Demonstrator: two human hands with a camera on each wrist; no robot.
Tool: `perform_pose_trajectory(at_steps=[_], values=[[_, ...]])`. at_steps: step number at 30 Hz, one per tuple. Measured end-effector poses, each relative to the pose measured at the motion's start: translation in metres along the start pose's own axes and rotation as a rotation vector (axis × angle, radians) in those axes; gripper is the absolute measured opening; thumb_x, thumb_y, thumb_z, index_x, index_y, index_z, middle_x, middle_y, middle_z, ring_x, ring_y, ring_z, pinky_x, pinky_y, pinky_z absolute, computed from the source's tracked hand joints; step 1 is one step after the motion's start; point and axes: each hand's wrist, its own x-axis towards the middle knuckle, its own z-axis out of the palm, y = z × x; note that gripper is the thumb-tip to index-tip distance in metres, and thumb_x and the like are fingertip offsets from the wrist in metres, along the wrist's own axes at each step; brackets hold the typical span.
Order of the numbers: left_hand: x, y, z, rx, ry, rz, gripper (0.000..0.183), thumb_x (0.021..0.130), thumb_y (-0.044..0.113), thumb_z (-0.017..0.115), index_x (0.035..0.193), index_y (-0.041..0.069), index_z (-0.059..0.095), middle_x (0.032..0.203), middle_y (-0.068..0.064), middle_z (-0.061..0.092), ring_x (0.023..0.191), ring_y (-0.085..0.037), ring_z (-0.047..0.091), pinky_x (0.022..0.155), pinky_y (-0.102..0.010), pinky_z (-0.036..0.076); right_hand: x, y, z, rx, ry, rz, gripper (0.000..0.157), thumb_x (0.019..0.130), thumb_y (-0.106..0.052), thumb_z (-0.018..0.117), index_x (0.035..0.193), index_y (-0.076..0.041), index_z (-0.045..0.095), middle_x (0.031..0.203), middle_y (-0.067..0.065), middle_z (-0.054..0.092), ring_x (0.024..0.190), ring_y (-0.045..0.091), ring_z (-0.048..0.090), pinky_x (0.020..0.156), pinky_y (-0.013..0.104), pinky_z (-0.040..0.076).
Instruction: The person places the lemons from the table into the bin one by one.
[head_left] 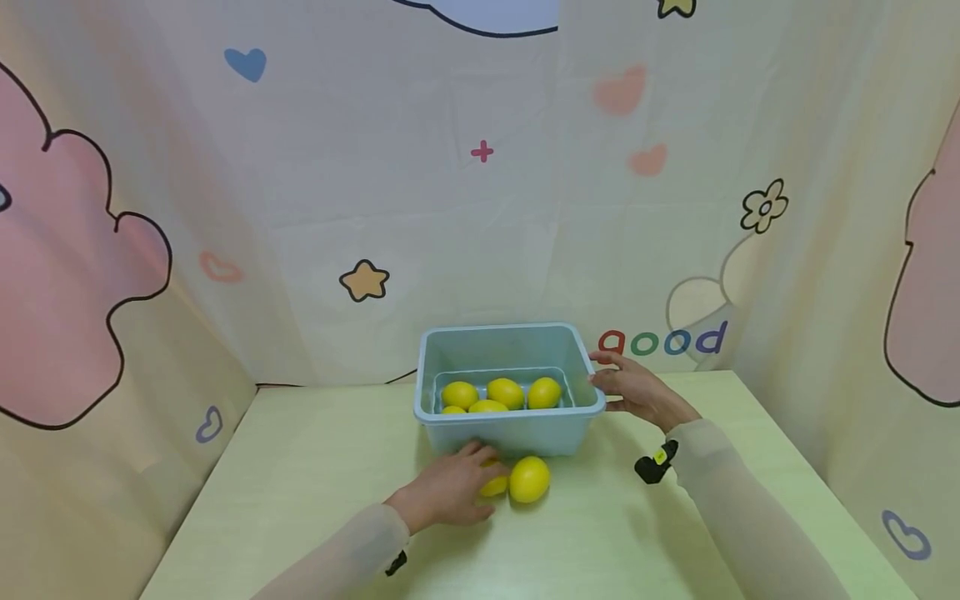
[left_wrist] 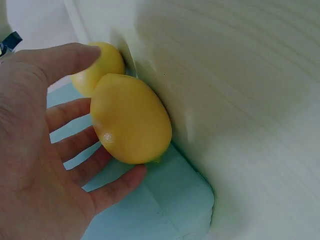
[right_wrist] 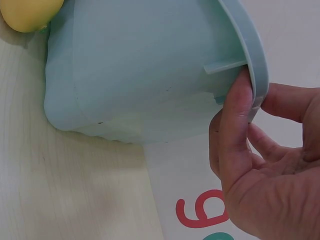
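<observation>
A light blue plastic bin (head_left: 517,435) stands at the back of the table with several yellow lemons (head_left: 506,393) in it. Two more lemons lie on the table in front. My left hand (head_left: 450,486) reaches round the left one (left_wrist: 131,120), its fingers spread loosely between fruit and bin wall, the thumb off the fruit's surface. Beside it, to the right, is the other lemon (head_left: 529,480). My right hand (head_left: 637,392) pinches the bin's right rim (right_wrist: 259,75), thumb and fingers on either side of it.
The pale wood-grain table (head_left: 330,467) ends at the back against a printed curtain (head_left: 480,233), which also hangs along both sides. A small black device (head_left: 656,463) is strapped at the right wrist.
</observation>
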Motion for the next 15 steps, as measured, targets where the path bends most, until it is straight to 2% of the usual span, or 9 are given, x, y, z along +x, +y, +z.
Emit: perform_pose_trajectory(at_steps=[3, 7, 11, 15], values=[[0.0020, -0.0003, 0.0017, 0.029, 0.025, 0.005, 0.050, 0.084, 0.039, 0.073, 0.130, 0.023, 0.061, 0.128, 0.000, 0.057, 0.116, -0.021, 0.051, 0.097, -0.036, 0.052, -0.0006, -0.0011, 0.0000, -0.003, 0.001, 0.002, 0.059, 0.099, -0.017, 0.053, 0.152, -0.016, 0.028, 0.143, 0.027, 0.043, 0.125, 0.043, 0.050, 0.086, 0.034, 0.056], [0.0047, 0.0004, 0.0033, 0.038, 0.004, -0.006, 0.046, 0.085, 0.037, 0.072, 0.128, 0.024, 0.061, 0.121, 0.001, 0.060, 0.109, -0.019, 0.055, 0.093, -0.033, 0.053, -0.0011, -0.0029, 0.0006, -0.005, 0.003, 0.010, 0.059, 0.099, -0.017, 0.053, 0.152, -0.016, 0.027, 0.143, 0.027, 0.043, 0.124, 0.041, 0.051, 0.086, 0.033, 0.056], [0.0063, 0.0022, 0.0048, 0.010, -0.076, -0.039, 0.048, 0.087, 0.038, 0.070, 0.132, 0.024, 0.057, 0.114, 0.002, 0.062, 0.097, -0.015, 0.058, 0.086, -0.031, 0.054, -0.0023, -0.0049, 0.0017, -0.003, 0.001, 0.008, 0.060, 0.099, -0.017, 0.054, 0.153, -0.015, 0.026, 0.141, 0.026, 0.045, 0.121, 0.039, 0.052, 0.085, 0.033, 0.056], [0.0070, 0.0048, 0.0087, -0.045, -0.177, -0.084, 0.054, 0.087, 0.040, 0.070, 0.136, 0.026, 0.054, 0.116, 0.003, 0.061, 0.092, -0.012, 0.056, 0.089, -0.030, 0.054, -0.0034, -0.0050, 0.0014, 0.005, -0.006, 0.004, 0.061, 0.099, -0.017, 0.054, 0.153, -0.014, 0.026, 0.140, 0.026, 0.046, 0.121, 0.039, 0.052, 0.085, 0.034, 0.056]])
